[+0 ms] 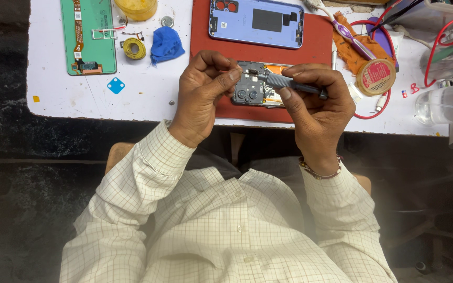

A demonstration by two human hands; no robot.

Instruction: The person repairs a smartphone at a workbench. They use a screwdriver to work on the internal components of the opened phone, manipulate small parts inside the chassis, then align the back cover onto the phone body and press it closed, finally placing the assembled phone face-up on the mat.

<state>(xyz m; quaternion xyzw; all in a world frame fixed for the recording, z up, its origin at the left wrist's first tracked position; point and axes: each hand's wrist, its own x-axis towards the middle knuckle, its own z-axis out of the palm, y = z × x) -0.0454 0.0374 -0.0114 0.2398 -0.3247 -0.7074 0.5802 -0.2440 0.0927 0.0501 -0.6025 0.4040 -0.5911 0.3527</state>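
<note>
Left hand (201, 94) pinches the top edge of the opened phone (252, 90) at frame centre, over the red mat (318, 39). Right hand (315, 102) grips a grey screwdriver (289, 84), tip on the camera-end cover. Step in hand appears to be screw work; the tip must stay seated squarely.

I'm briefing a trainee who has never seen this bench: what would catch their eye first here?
Dead centre, the left hand steadies an opened phone over the red mat while the right hand works a grey screwdriver into it. Beyond them on the mat lies a pale blue back cover; far left on the white table sits a green phone panel.
</note>
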